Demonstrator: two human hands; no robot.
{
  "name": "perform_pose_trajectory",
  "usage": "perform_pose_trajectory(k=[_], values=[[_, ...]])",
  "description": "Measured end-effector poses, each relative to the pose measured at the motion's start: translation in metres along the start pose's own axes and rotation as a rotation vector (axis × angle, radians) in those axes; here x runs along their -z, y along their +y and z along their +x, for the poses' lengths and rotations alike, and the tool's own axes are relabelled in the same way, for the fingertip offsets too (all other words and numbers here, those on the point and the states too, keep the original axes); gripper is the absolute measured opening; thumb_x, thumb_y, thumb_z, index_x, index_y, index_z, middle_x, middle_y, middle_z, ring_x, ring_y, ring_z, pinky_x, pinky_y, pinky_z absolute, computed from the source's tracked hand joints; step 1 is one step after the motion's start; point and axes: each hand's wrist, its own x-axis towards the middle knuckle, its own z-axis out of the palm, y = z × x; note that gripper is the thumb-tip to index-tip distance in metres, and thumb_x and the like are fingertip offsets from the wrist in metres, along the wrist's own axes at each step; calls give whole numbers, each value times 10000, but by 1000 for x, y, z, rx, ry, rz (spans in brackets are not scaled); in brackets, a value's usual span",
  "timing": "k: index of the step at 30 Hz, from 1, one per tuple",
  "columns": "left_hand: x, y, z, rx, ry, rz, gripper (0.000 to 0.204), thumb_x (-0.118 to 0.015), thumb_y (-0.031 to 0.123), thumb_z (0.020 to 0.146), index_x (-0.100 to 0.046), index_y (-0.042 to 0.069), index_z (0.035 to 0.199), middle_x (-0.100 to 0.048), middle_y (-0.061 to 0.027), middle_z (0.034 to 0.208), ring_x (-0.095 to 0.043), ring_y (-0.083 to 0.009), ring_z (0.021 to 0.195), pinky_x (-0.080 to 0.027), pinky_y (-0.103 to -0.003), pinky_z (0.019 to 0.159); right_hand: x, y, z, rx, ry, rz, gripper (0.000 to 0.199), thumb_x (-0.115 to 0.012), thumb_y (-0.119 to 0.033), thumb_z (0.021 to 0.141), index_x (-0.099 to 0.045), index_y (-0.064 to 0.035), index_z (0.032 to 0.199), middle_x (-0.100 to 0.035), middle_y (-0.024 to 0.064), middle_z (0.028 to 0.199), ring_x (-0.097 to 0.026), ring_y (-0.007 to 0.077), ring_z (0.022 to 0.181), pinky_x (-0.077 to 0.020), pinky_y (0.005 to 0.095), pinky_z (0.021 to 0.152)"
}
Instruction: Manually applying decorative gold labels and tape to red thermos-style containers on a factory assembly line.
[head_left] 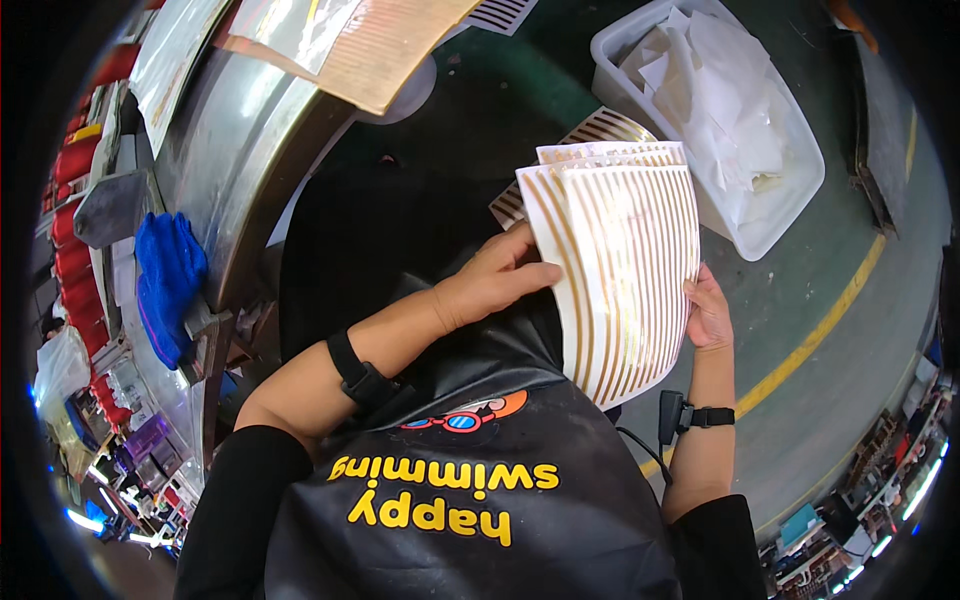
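A small stack of white sheets with gold stripes [630, 275] is held up over my lap, slightly curved and catching glare. My left hand [497, 275] grips its left edge, thumb on the front face and fingers behind. At the right edge my right hand [709, 310] pinches the sheets, its fingers partly hidden behind them. Two or more sheets overlap, with their top edges offset. Behind the stack another gold-striped sheet [606, 124] shows at the upper left; what supports it is hidden.
A white plastic bin [790, 205] full of crumpled white sheets [715, 95] stands on the green floor beyond the stack. To the left runs a metal worktable [245, 125] with brown board [385, 60] over its edge. A blue glove [168, 280] hangs nearby. A black apron [450, 540] covers my lap.
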Motion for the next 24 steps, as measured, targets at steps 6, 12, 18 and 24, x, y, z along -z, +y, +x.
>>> perform_pose_trajectory(k=[6, 12, 18, 24], values=[[0, 5, -6, -533, -121, 661, 435, -556, 346, 915, -541, 9, 1190, -515, -211, 1148, -497, -373, 1085, -399, -397, 949, 15, 18, 0, 32, -8, 55, 388, -628, 6, 806, -516, 16, 1177, -624, 123, 1135, -614, 212, 1032, -490, 351, 939], [5, -15, -6, -305, 420, 1007, 456, -657, 259, 805, -507, 26, 1167, -488, -241, 1119, -468, -388, 1055, -399, -423, 907, 20, 31, 4, 20, 10, 75, 416, -607, 4, 817, -496, 26, 1217, -612, 124, 1168, -610, 215, 1049, -480, 353, 959], [-3, -13, 17, 134, 531, -333, 670, -677, 198, 820, -313, 59, 1365, -562, -76, 1108, -552, -146, 935, -428, -291, 783, 19, 32, 3, 30, 31, 54, 417, -585, 13, 825, -495, 26, 1232, -616, 127, 1162, -607, 219, 1058, -479, 353, 962], [-1, -2, 21, 27, 347, -516, 232, -552, 107, 880, -530, 85, 1109, -611, -10, 984, -561, -81, 822, -439, -231, 661, 21, 25, 0, 41, 57, 18, 385, -586, 23, 830, -506, 24, 1207, -621, 124, 1149, -612, 219, 1048, -494, 358, 939]])
